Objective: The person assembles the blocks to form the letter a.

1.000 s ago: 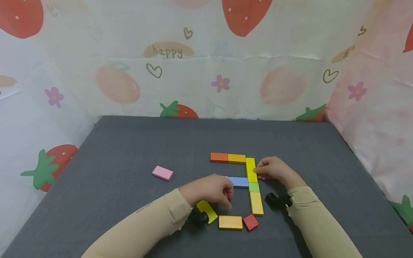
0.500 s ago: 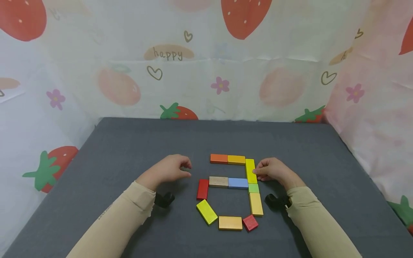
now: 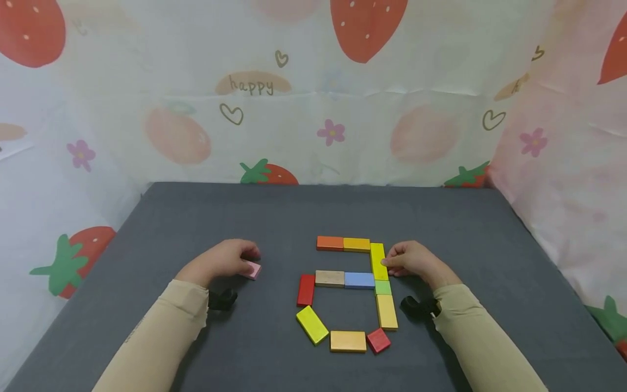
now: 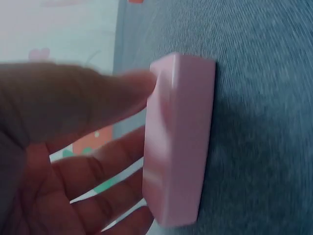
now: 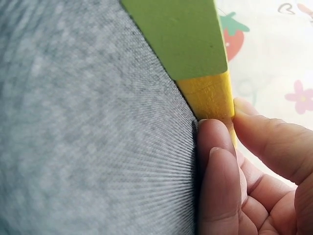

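Note:
My left hand [image 3: 220,261] is at a pink block [image 3: 253,270] left of the block outline, covering most of it in the head view. In the left wrist view its thumb lies on the top of the pink block [image 4: 186,142], with the other fingers curled behind. My right hand [image 3: 416,261] holds the edge of a long yellow block [image 3: 376,253], thumb on top and fingertips against its outer side. A green block [image 3: 382,287] adjoins that yellow block, with a light yellow block [image 3: 387,312] below. Both also show at the right wrist's yellow block [image 5: 208,93] and green block [image 5: 183,39].
An orange block [image 3: 330,243] and an amber block [image 3: 356,245] form the top row. Wooden [image 3: 330,279] and blue [image 3: 360,281] blocks make the middle row. Red [image 3: 306,290], lime [image 3: 312,325], light orange [image 3: 348,342] and small red [image 3: 379,341] blocks curve below.
My left hand has moved from over the block outline leftward to the pink block and taken hold of it. My right hand has stayed at the yellow block.

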Available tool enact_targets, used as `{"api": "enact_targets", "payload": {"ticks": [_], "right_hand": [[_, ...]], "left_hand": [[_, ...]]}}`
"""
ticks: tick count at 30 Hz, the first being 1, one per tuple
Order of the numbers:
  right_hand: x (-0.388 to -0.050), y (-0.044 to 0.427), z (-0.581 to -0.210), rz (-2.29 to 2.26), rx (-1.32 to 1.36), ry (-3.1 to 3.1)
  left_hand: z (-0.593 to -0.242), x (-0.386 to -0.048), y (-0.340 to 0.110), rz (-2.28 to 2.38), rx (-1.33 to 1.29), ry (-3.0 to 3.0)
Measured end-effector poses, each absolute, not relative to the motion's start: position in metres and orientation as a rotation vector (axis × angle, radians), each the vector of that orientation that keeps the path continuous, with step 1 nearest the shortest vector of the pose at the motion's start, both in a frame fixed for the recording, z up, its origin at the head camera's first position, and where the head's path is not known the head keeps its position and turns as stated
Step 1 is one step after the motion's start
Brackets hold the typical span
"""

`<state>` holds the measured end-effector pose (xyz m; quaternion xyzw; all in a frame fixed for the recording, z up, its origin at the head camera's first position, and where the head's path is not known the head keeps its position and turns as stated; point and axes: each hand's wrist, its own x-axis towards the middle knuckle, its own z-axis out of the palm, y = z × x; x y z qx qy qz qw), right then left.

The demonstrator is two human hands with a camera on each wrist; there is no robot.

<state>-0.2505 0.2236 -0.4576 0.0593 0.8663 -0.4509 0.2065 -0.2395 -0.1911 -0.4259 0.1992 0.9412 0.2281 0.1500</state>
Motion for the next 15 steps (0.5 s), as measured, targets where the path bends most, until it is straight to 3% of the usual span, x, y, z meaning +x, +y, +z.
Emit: {"api": "enact_targets", "payload": {"ticks": [15], "right_hand": [[-0.2516,0.2238,-0.4566,-1.257,0.187,2.395]], "left_hand": [[-0.4246,-0.2419,-0.2009,0.627,0.633,2.628]]}}
